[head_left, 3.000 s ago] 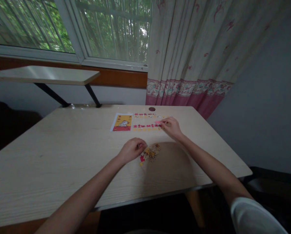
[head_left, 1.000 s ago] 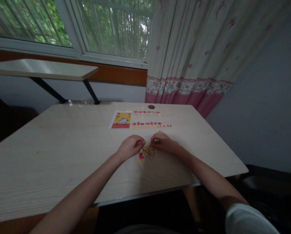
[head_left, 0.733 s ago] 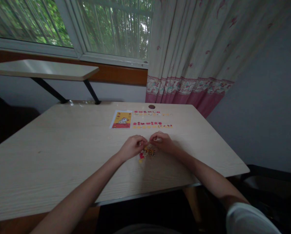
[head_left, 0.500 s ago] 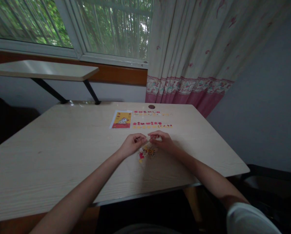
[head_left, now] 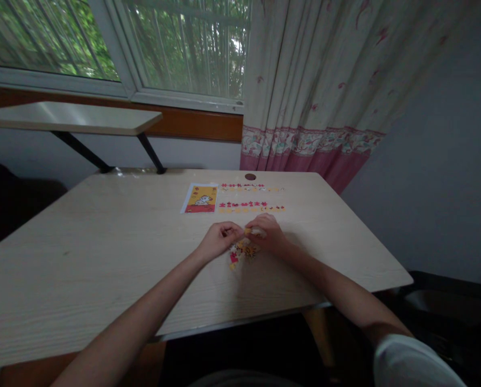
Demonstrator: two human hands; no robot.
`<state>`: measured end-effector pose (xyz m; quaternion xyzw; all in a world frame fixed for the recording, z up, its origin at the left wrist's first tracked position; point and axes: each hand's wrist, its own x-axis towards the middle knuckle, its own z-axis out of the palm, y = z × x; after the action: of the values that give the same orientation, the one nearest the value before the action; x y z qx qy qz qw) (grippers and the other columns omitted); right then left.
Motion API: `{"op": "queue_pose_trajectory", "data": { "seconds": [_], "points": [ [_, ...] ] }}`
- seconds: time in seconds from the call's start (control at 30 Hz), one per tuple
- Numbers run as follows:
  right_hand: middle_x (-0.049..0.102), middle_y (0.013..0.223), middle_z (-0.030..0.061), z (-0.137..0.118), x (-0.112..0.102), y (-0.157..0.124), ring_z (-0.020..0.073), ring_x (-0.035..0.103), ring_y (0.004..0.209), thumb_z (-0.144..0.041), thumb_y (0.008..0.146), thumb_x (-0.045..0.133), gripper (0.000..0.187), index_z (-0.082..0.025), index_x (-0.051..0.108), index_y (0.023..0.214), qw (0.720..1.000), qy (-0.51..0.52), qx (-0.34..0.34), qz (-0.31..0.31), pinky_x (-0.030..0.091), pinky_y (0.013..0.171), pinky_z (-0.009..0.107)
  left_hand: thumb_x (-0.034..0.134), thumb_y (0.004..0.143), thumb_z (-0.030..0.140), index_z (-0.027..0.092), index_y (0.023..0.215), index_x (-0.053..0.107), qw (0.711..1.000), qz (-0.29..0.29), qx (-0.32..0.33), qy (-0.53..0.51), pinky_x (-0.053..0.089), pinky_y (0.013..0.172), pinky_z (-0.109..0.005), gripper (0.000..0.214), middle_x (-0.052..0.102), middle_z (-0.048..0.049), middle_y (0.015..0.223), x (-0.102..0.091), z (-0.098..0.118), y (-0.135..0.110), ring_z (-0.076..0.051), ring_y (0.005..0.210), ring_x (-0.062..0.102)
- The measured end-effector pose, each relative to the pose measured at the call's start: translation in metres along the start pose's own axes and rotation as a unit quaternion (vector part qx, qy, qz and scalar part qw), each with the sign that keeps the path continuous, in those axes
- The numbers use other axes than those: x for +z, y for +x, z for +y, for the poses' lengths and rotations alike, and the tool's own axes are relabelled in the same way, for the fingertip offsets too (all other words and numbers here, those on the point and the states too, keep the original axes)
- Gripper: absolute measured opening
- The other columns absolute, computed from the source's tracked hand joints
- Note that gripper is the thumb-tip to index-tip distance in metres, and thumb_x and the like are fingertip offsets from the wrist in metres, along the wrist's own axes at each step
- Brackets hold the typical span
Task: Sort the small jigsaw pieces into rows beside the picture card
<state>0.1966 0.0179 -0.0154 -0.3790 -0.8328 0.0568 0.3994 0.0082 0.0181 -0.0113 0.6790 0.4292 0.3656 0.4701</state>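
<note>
My left hand (head_left: pixel 218 240) and my right hand (head_left: pixel 267 233) meet fingertip to fingertip above a small heap of loose jigsaw pieces (head_left: pixel 242 251) on the pale wooden table (head_left: pixel 103 252). Both hands are closed in a pinch. A small yellow puzzle piece (head_left: pixel 247 231) sits between the fingertips of my right hand and touches my left fingers. Beyond the hands lie two rows of joined red and yellow pieces (head_left: pixel 250 206) and a yellow reference picture (head_left: pixel 200 198) with a white animal on it.
A round cable hole (head_left: pixel 250 177) sits at the table's far edge. A narrow shelf on black brackets (head_left: pixel 71 117) runs under the window at left. A flowered curtain with a pink hem (head_left: pixel 313 107) hangs behind the table. The table's right edge drops off near a grey wall.
My right hand came back from the far rows to the heap near my left hand. Both hands then rose slightly and pinched together, and a yellow piece now shows between the fingertips.
</note>
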Motion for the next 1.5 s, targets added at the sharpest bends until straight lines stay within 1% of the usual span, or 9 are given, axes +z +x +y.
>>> {"op": "queue_pose_trajectory", "data": {
  "seconds": [0.13, 0.27, 0.43, 0.6, 0.93, 1.2, 1.33, 1.4, 1.5],
  "points": [
    [0.066, 0.078, 0.0020, 0.001, 0.000, -0.001, 0.0170, 0.054, 0.082, -0.040, 0.076, 0.061, 0.021, -0.022, 0.064, 0.087, 1.000, -0.011, -0.009, -0.018, 0.037, 0.079, 0.032, 0.059, 0.070, 0.036, 0.012, 0.071, 0.065, 1.000, 0.009, 0.000, 0.014, 0.035, 0.049, -0.021, 0.025, 0.062, -0.0024, 0.061, 0.000, -0.002, 0.000, -0.010, 0.051, 0.047],
    [0.066, 0.083, 0.0022, 0.005, -0.001, -0.002, 0.0164, 0.054, 0.081, -0.040, 0.078, 0.059, 0.026, -0.023, 0.062, 0.097, 1.000, 0.003, -0.010, 0.008, 0.038, 0.078, 0.032, 0.057, 0.069, 0.034, 0.012, 0.069, 0.064, 0.999, 0.032, 0.011, 0.008, 0.035, 0.050, -0.021, 0.023, 0.060, -0.0022, 0.060, -0.002, -0.001, 0.001, -0.010, 0.052, 0.047],
    [0.066, 0.076, 0.0011, 0.009, -0.002, -0.002, 0.0148, 0.054, 0.076, -0.035, 0.081, 0.056, 0.016, -0.022, 0.065, 0.083, 0.999, 0.001, -0.017, 0.032, 0.038, 0.077, 0.032, 0.058, 0.068, 0.034, 0.012, 0.067, 0.063, 0.999, 0.039, 0.013, 0.002, 0.037, 0.053, -0.023, 0.022, 0.061, -0.0029, 0.062, -0.005, 0.002, 0.002, -0.012, 0.055, 0.049],
    [0.065, 0.073, 0.0009, 0.006, -0.004, -0.001, 0.0147, 0.055, 0.074, -0.034, 0.080, 0.057, 0.014, -0.022, 0.064, 0.079, 0.999, -0.011, -0.027, 0.038, 0.038, 0.075, 0.031, 0.058, 0.067, 0.036, 0.012, 0.067, 0.063, 1.000, 0.028, 0.000, 0.004, 0.034, 0.050, -0.022, 0.024, 0.059, -0.0015, 0.059, -0.004, 0.003, 0.001, -0.010, 0.052, 0.046],
    [0.067, 0.072, 0.0013, 0.011, -0.016, 0.004, 0.0151, 0.056, 0.070, -0.025, 0.080, 0.057, 0.008, -0.021, 0.062, 0.075, 0.989, -0.028, -0.009, 0.146, 0.040, 0.073, 0.033, 0.058, 0.070, 0.036, 0.011, 0.071, 0.064, 0.998, 0.035, -0.007, 0.042, 0.030, 0.048, -0.021, 0.026, 0.057, -0.0022, 0.059, -0.007, 0.000, 0.001, -0.009, 0.050, 0.042],
    [0.067, 0.073, 0.0019, 0.013, -0.016, 0.003, 0.0155, 0.057, 0.073, -0.029, 0.080, 0.057, 0.011, -0.022, 0.064, 0.075, 0.991, -0.038, 0.012, 0.128, 0.040, 0.075, 0.033, 0.056, 0.072, 0.033, 0.011, 0.074, 0.064, 0.998, 0.032, 0.002, 0.056, 0.034, 0.052, -0.022, 0.023, 0.060, -0.0037, 0.064, -0.008, -0.007, 0.002, -0.010, 0.055, 0.046],
    [0.067, 0.076, 0.0026, 0.036, -0.032, 0.009, 0.0162, 0.057, 0.076, -0.032, 0.079, 0.058, 0.013, -0.022, 0.065, 0.076, 0.993, -0.065, 0.023, 0.101, 0.040, 0.076, 0.033, 0.056, 0.072, 0.033, 0.011, 0.074, 0.064, 0.997, 0.034, 0.001, 0.068, 0.031, 0.049, -0.022, 0.023, 0.058, -0.0024, 0.060, -0.008, -0.007, 0.002, -0.009, 0.052, 0.042],
    [0.068, 0.077, 0.0031, 0.059, -0.047, 0.009, 0.0172, 0.057, 0.078, -0.034, 0.078, 0.059, 0.015, -0.021, 0.066, 0.077, 0.992, -0.083, 0.048, 0.076, 0.040, 0.077, 0.033, 0.055, 0.072, 0.033, 0.011, 0.073, 0.065, 0.996, 0.036, 0.003, 0.079, 0.030, 0.048, -0.021, 0.024, 0.056, -0.0013, 0.058, -0.008, -0.006, 0.002, -0.009, 0.051, 0.040],
    [0.068, 0.078, 0.0041, 0.099, -0.072, 0.002, 0.0176, 0.057, 0.076, -0.033, 0.076, 0.059, 0.015, -0.020, 0.067, 0.076, 0.988, -0.098, 0.119, 0.025, 0.042, 0.074, 0.032, 0.055, 0.073, 0.033, 0.012, 0.073, 0.065, 0.995, 0.037, 0.012, 0.097, 0.029, 0.048, -0.021, 0.023, 0.054, -0.0003, 0.056, -0.009, -0.005, 0.001, -0.009, 0.050, 0.039]
  ]
}}
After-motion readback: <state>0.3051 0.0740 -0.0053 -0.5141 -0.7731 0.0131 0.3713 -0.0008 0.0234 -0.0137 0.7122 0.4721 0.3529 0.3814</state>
